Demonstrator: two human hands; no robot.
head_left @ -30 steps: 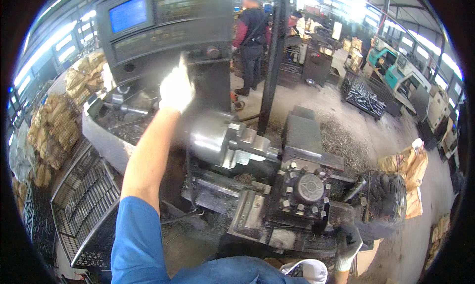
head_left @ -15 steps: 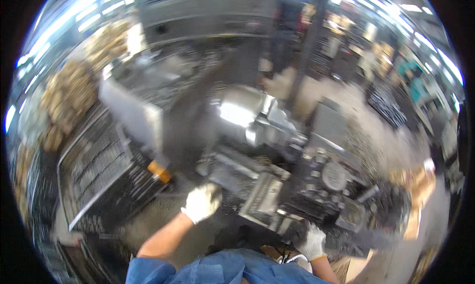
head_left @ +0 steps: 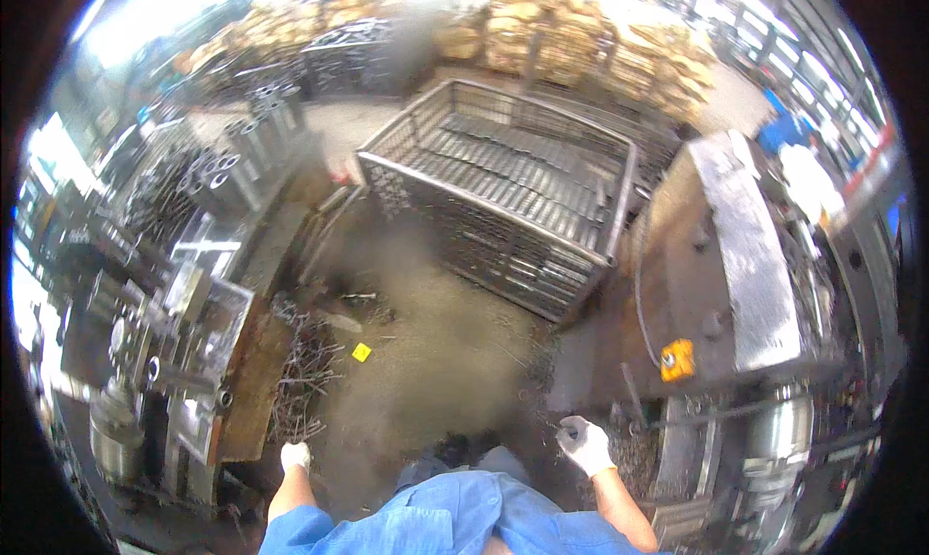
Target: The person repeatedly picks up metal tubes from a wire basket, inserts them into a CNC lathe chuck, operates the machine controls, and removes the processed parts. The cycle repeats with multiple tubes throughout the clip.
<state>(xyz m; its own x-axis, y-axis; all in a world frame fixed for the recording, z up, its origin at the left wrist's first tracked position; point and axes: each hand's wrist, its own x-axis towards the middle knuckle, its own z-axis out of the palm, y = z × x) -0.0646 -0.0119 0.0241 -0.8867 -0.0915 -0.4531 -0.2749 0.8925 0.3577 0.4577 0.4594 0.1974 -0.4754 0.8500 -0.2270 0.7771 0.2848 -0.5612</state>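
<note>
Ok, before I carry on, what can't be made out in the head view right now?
Left hand: head view, too small and its fingers turned from sight; whether it holds anything is unclear.
Lower metal pieces in the mesh crate: head view, covered by the top layer.
Legs: head view, mostly hidden by the blue shirt.
Right-hand machine: head view, far side cut off by the dark lens rim.

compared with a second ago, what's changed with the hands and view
The white-gloved left hand has dropped from before the dark control panel to the lower left; the white-gloved right hand has left the dark metal tool carriage. The view has swung left: the rectangular wire crate is now near the middle, the silver cylindrical chuck far right. The crate still holds grey metal bars.
</note>
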